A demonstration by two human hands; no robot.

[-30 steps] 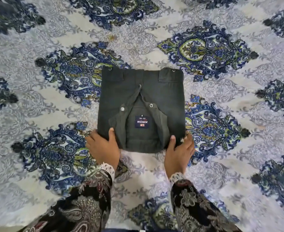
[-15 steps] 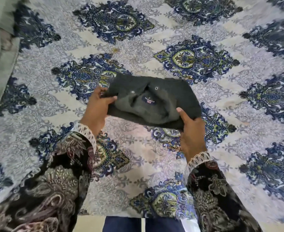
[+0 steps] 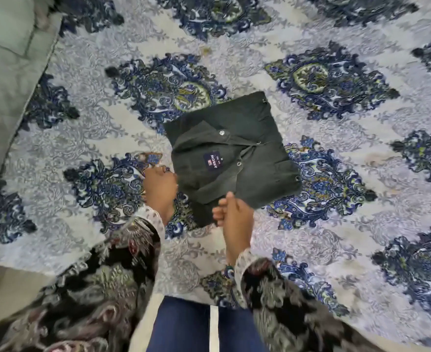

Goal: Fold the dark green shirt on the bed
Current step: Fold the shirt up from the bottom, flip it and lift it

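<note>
**Both hands at the near edge of one folded shirt**

Gripping is hard for us to confirm: our left hand (image 3: 160, 185) sits against the left near edge of the dark green shirt (image 3: 234, 158), fingers curled toward the cloth, and we cannot tell whether that grip is clamped. Our right hand (image 3: 233, 212) rests at the near corner with fingers loosely curled together, thumb up over the fabric; whether it pinches the cloth is also unclear. Both wrists angle inward from patterned sleeves (image 3: 272, 295).

We count one shirt, folded into a compact square, turned at a slant, collar open with a blue label (image 3: 214, 161) facing up and five snaps visible. It lies on the bed (image 3: 336, 237), whose cover carries blue medallions. Two hands, two sleeves. A grey pillow (image 3: 6, 59) lies at the far left.
</note>
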